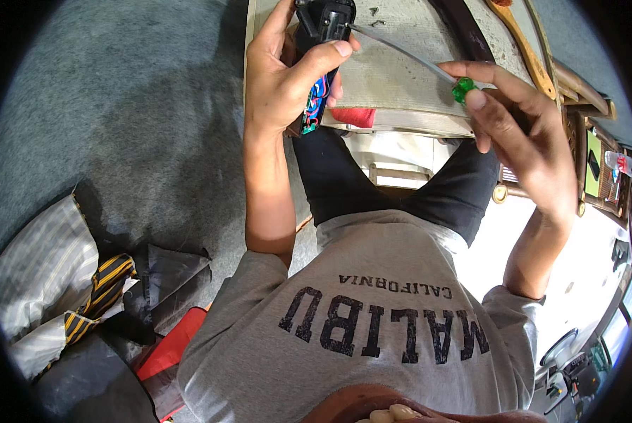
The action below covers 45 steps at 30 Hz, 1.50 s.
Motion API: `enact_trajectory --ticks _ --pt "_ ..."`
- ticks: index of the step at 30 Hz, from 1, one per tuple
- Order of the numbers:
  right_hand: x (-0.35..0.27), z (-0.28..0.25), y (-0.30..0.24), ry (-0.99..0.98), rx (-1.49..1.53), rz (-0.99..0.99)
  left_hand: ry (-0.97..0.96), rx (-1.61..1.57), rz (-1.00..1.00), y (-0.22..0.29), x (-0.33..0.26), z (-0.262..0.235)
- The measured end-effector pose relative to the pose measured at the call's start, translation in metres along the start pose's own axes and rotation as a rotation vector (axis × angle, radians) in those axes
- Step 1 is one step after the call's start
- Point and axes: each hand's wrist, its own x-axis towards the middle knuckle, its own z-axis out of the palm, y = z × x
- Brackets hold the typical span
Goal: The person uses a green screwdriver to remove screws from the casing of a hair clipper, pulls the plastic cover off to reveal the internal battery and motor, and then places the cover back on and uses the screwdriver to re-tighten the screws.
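My left hand (288, 81) is closed around a black plastic device (323, 27) with a bright multicoloured graphic on its lower body. The thumb presses across the device's front, above the table's near left part. In my right hand (520, 116), thumb and fingers pinch the green handle of a screwdriver (414, 59). Its long metal shaft slants up and left, and its tip meets the device's face near the upper right edge. I cannot tell whether the tip sits in a screw. What the device is for does not show.
The pale table (400, 92) carries small dark bits (377, 23), a long dark curved object (464, 28) and a wooden-handled brush (531, 53). A red cloth (355, 116) shows at its near edge. Fabric pieces (48, 261) lie at lower left; a bamboo shelf (605, 169) stands right.
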Motion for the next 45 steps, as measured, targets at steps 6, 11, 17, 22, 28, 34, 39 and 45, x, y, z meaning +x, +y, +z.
enact_trajectory --ticks 6,11,17,22,28,34,39,45 --pt "0.01 -0.015 0.011 -0.225 0.973 0.408 -0.011 -0.033 -0.078 0.021 -0.003 0.016" --pt "0.012 -0.011 -0.01 -0.19 0.328 0.238 0.001 0.028 -0.072 0.008 -0.003 0.007" --pt "0.007 0.014 -0.027 0.223 -0.974 -0.333 0.026 0.01 -0.127 0.012 -0.003 0.009" --pt "0.015 0.001 -0.024 0.202 -0.823 -0.033 0.112 0.07 -0.109 0.011 0.001 0.014" --pt "0.02 -0.013 -0.023 0.195 -0.967 -0.379 0.156 0.048 -0.171 0.017 0.0 0.018" --pt "0.026 -0.01 -0.034 0.149 -0.821 -0.133 0.227 0.017 -0.178 0.014 0.001 0.012" --pt "0.019 -0.009 -0.015 0.152 -0.902 -0.031 0.234 0.012 -0.177 0.016 0.001 0.014" --pt "0.027 -0.014 -0.016 0.184 -0.959 -0.216 0.239 -0.026 -0.174 0.014 0.002 0.012"
